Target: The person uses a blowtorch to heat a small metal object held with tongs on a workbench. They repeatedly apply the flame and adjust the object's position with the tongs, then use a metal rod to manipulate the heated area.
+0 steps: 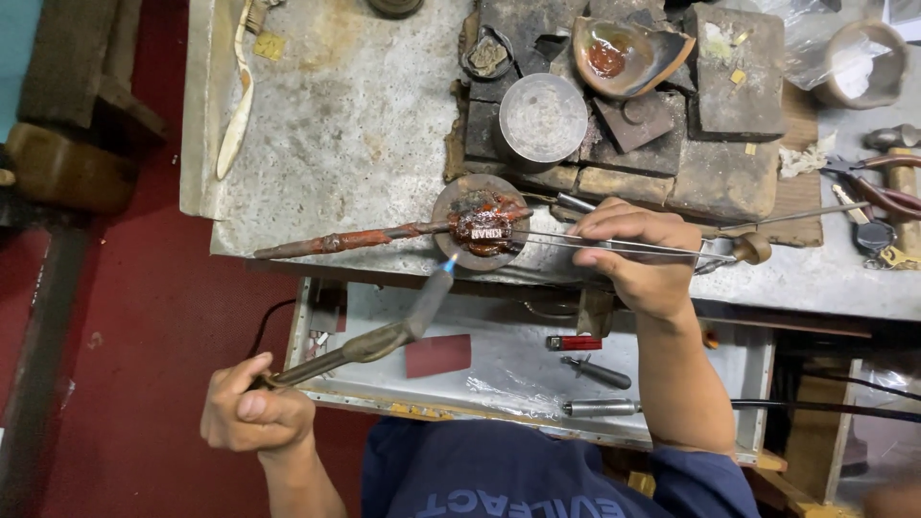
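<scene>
Left hand: our left hand (pixel 251 414) is clenched around the handle of a torch (pixel 365 341), low and to the left, off the front edge of the table (pixel 365 125).
Flame: we see a small blue flame (pixel 449 262) at the torch's nozzle, aimed up at the rim of the round pad.
Right hand: our right hand (pixel 638 257) has its fingers (pixel 604 228) pinched on long thin tweezers (pixel 566 242), whose tips reach left onto the work.
Workpiece: a small metal piece (pixel 485 231) sits on a round charred pad (pixel 479 221) with a rusty handle (pixel 350 239), at the table's front edge.
Nearby: firebricks (pixel 724 86), a metal cup (pixel 543 117) and a broken dish (pixel 628 53) lie just behind the pad; pliers (pixel 878 187) rest at far right; an open drawer (pixel 537 369) below holds a lighter (pixel 573 342).
Risk, heat: we judge that the tweezers could conduct heat back to our fingers, and too long a flame could melt the piece.
Risk, slip: a nudge from the tweezers could shift the piece, or tip the pad off the edge.
Risk, fire: if the torch drifts, the flame may lick the drawer's contents.
</scene>
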